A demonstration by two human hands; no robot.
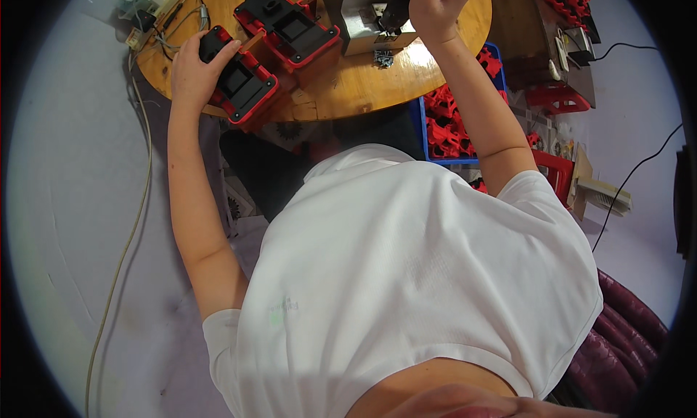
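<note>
My left hand (pixel 194 73) is closed on the edge of a red-and-black plastic housing (pixel 245 90) at the table's left front edge, thumb on top. Beside it to the right lies a second red-and-black housing (pixel 290 30), with no hand on it. At the top of the view my right hand (pixel 438 11) is wrapped round a dark, handheld screwdriver-like tool (pixel 396 10). The tool's lower end points at the front of a grey metal box (pixel 356 22); whether they touch, I cannot tell. A small heap of screws (pixel 383 58) lies before the box.
The round wooden table (pixel 319 102) ends close to my body. Below my right forearm stands a blue crate (pixel 430 146) of red plastic parts (pixel 446 124). Cables (pixel 190 19) and a power strip (pixel 134 37) are at the far left. A red stool (pixel 559 99) stands right.
</note>
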